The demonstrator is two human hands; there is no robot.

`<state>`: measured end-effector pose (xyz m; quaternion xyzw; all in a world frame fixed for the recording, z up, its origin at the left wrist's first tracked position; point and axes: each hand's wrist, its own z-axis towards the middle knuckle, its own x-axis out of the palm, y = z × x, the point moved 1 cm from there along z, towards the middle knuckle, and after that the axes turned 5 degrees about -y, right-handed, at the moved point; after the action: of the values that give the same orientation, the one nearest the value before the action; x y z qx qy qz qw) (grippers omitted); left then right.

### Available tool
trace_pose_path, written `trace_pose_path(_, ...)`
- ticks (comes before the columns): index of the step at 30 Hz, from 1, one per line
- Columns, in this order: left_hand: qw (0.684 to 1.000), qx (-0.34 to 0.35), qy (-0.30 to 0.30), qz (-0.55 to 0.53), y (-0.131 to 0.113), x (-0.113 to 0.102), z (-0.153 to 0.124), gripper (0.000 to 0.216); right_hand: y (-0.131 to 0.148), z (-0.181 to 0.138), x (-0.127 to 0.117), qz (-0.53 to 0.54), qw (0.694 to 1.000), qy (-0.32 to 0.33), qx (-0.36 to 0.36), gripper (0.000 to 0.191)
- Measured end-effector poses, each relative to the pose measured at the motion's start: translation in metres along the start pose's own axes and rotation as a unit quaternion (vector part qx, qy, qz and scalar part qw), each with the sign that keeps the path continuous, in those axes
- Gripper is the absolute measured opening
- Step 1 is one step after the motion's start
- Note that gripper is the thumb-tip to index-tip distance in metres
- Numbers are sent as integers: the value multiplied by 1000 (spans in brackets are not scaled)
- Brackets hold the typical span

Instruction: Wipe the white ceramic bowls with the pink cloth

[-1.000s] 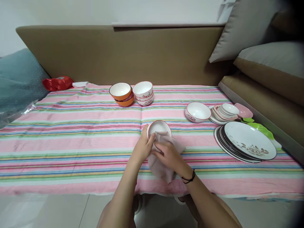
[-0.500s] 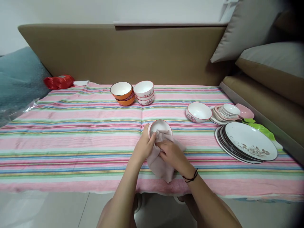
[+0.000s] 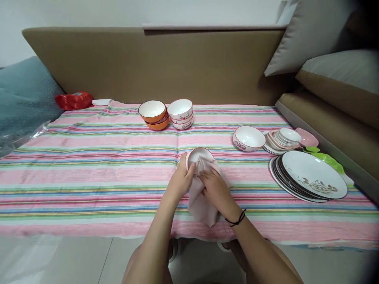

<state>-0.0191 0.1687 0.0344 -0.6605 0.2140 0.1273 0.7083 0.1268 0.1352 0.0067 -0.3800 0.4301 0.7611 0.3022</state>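
A white bowl with a red rim (image 3: 197, 154) is tilted toward me above the striped cloth. My left hand (image 3: 182, 176) grips its left side, thumb over the rim and fingers around the outside. In my right hand (image 3: 215, 187) is a pale pinkish-grey cloth (image 3: 204, 209), pressed against the inside of the bowl at its near right. The cloth's loose end hangs down toward me and covers the bowl's lower part. My right fingertips are partly buried in its folds.
Orange bowls (image 3: 152, 114) and red-rimmed white bowls (image 3: 181, 113) stand stacked at the back. To the right are a single bowl (image 3: 249, 139), small dishes (image 3: 284, 138), large plates (image 3: 315, 175) and a green leaf-shaped dish (image 3: 333, 163). A red bundle (image 3: 74, 101) lies far left.
My right hand and the cloth have shifted slightly up and right along the bowl, with the right fingers more extended. My left hand keeps its hold.
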Motion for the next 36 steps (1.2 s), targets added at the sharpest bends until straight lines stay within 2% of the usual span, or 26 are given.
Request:
trace_pose_path(4, 1000, -17, 10, -1, -1, -1, 0, 63, 16, 4, -4, 118, 992, 13, 47, 17)
trace_pose_path(7, 1000, -17, 9, -5, -1, -3, 0, 63, 15, 4, -5, 153, 987, 27, 36, 19)
trace_pose_path(10, 1000, -3, 6, 4, 0, -3, -1, 62, 4, 1, -3, 78, 997, 28, 0, 31)
trace_pose_path(14, 1000, 12, 1, 8, 1, 0, 0, 59, -7, -2, -1, -22, 1000, 3, 12, 44)
trace_pose_path(20, 1000, 12, -17, 0, 1, 1, 1, 59, 11, 2, -6, 117, 991, 42, 45, 17)
trace_pose_path(24, 1000, 12, -16, -5, -2, -1, 0, 57, 15, 3, -8, 197, 978, 48, 57, 15)
trace_pose_path(27, 1000, 13, -14, 7, -3, -1, -1, 58, 9, 0, -5, 160, 985, 53, 21, 18)
trace_pose_path(30, 1000, 10, -11, 15, -2, 0, -1, 58, 0, -4, 0, 55, 998, 28, 0, 47)
trace_pose_path(32, 1000, 11, -12, 15, -2, 1, 0, 58, -4, -5, 3, -5, 1000, 13, 15, 55)
trace_pose_path(36, 1000, 12, -11, 14, -3, 0, 0, 57, 4, -2, 0, -8, 1000, 21, -1, 35)
